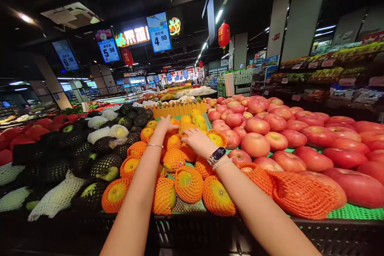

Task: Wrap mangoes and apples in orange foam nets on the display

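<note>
Oranges in orange foam nets [188, 184] fill the middle of the display, with several bare oranges [198, 120] at the back. My left hand [167, 125] reaches over the far part of this pile, thumb and fingers apart, next to a netted orange [174, 121]. To its right, my right hand [196, 140] lies over the pile with fingers stretched out, its fingertips at another netted orange [186, 128]. Neither hand visibly grips a fruit, though some fingertips are partly hidden. A black smart band [217, 155] is on my right wrist, a thin bracelet [156, 145] on my left.
Large red apples [258, 144] are heaped on the right, with loose orange foam nets [303, 194] at their front. Dark-netted fruit [103, 164] lies on the left. A low yellow picket fence [180, 109] stands behind the oranges. The black crate edge [198, 221] runs along the front.
</note>
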Motion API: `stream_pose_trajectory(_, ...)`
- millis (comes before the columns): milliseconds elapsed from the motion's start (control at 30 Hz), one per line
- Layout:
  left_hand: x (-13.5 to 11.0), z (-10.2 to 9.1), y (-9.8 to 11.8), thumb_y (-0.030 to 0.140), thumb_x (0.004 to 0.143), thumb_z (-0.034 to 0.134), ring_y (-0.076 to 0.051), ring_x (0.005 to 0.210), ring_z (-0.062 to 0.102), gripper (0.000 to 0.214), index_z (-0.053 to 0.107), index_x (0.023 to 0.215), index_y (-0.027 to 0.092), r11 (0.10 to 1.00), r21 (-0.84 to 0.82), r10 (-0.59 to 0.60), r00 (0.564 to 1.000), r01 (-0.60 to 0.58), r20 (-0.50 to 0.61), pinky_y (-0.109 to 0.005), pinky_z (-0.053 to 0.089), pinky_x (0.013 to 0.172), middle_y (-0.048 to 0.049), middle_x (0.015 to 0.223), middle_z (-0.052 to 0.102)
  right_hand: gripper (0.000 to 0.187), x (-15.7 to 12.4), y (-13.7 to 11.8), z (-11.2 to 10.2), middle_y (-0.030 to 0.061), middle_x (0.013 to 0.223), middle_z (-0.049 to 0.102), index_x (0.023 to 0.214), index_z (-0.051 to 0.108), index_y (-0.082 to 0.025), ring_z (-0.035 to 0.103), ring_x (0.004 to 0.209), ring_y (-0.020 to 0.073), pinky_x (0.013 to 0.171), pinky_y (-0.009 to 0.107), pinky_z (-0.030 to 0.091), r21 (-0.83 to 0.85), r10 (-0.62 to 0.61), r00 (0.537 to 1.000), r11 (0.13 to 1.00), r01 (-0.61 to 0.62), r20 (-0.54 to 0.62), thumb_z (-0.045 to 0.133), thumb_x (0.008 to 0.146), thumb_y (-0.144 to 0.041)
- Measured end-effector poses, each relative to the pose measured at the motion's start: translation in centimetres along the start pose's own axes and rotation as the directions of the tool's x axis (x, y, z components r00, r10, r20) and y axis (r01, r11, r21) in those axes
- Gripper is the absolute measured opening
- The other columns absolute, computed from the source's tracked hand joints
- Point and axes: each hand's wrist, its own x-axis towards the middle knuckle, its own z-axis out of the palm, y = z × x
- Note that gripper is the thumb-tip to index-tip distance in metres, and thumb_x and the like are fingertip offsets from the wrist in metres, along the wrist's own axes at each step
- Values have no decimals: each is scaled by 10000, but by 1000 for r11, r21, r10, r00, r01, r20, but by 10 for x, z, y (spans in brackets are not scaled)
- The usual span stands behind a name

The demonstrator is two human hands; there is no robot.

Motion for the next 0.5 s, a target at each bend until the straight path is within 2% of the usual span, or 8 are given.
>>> stream_pose_trajectory(167, 15, 5, -16, 516, 731, 671, -492, 1282, 486, 869, 376, 1432, 95, 996, 1, -91, 995, 91, 43, -518, 432, 968, -363, 1475, 335, 280, 0, -1, -1, 97, 1112, 650, 1105, 684, -183, 604, 1040, 243, 833, 360, 445, -6, 13, 999, 1000, -13, 50, 466, 952, -99)
stream_pose_trajectory(267, 10, 12, -12, 527, 737, 671, -497, 1325, 428, 822, 430, 1382, 80, 999, 5, -52, 998, 51, 38, -536, 381, 1020, -362, 1466, 348, 273, 0, -1, -1, 104, 1104, 659, 1113, 684, -176, 609, 1048, 246, 832, 354, 440, 2, 33, 997, 999, -33, 68, 464, 962, -121)
stream_pose_trajectory(333, 4, 15, -7, 507, 737, 688, -492, 1323, 428, 713, 510, 1297, 105, 1000, 2, -15, 999, 15, 41, -552, 348, 1044, -335, 1432, 416, 270, 0, 0, -1, 108, 1107, 663, 1119, 683, -172, 610, 1057, 252, 835, 358, 442, 9, 42, 996, 999, -43, 78, 469, 962, -129)
stream_pose_trajectory(400, -1, 11, -3, 498, 758, 681, -481, 1289, 468, 606, 562, 1211, 113, 1000, -16, 11, 999, -10, 40, -560, 342, 1046, -320, 1368, 491, 280, 0, 0, -1, 107, 1110, 666, 1126, 683, -175, 613, 1059, 258, 838, 365, 446, 9, 41, 996, 999, -42, 85, 460, 963, -129)
stream_pose_trajectory(500, -14, -10, 5, 465, 822, 627, -473, 1321, 430, 534, 551, 1209, 106, 998, -46, 46, 998, -48, -33, -561, 293, 1085, -317, 1366, 489, 295, 0, -1, -3, 107, 1104, 672, 1124, 688, -185, 617, 1052, 257, 842, 366, 444, 4, 32, 996, 999, -33, 89, 448, 962, -125)
